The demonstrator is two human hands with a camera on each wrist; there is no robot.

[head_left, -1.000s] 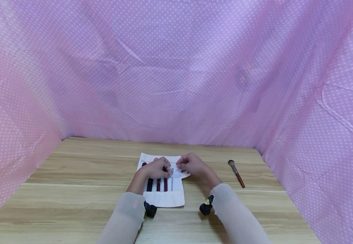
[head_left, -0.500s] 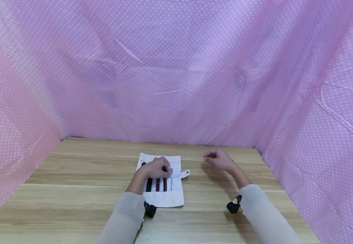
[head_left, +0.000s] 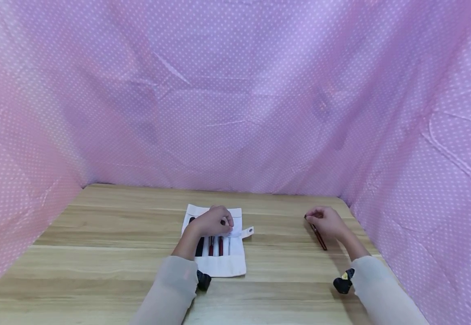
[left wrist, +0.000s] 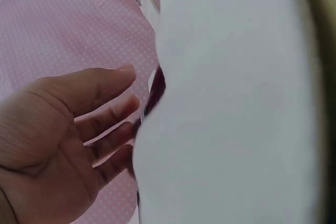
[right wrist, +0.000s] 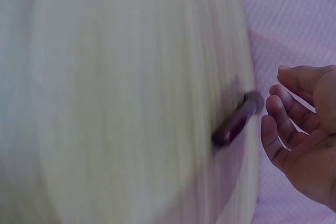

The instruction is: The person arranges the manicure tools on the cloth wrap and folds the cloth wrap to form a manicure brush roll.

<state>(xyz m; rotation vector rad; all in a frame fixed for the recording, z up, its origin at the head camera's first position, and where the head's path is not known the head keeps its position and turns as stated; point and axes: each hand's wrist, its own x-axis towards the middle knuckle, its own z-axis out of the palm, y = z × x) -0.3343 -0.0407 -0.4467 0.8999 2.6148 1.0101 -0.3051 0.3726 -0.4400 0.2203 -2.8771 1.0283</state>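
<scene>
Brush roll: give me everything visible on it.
The brush roll is a white fabric pouch lying unrolled and flat on the wooden table, with a deep pocket along its near edge. Four thin handles stand in the pocket, side by side: one black, two dark red, one slim and silvery. A small tab with a snap sticks out from its right edge. The left hand rests on its upper part, covering the brush heads.

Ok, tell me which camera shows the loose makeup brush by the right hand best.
The head view. There the makeup brush lies whole on the table, right under the right hand, with its handle showing. The right wrist view shows only a blurred dark red stub beside the fingers. The left wrist view does not show it.
</scene>
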